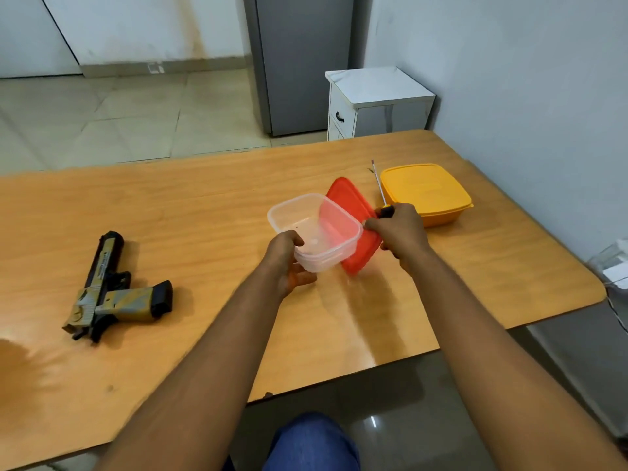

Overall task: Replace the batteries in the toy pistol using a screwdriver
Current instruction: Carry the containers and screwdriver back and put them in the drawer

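Left grip (289,256) clasped the clear tub (314,231); right grip (399,232) pinched the red lid (353,212) and screwdriver (380,188) together. Toy pistol (112,287) lay at nine o'clock on the counter (204,205), barrel toward twelve, nearer the left hand.

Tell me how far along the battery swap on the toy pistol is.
Early. Done: the red lid is off the clear container. In hand: left hand grips that container, right hand the lid and screwdriver. Left: the toy pistol lies untouched on the table; yellow container unopened.
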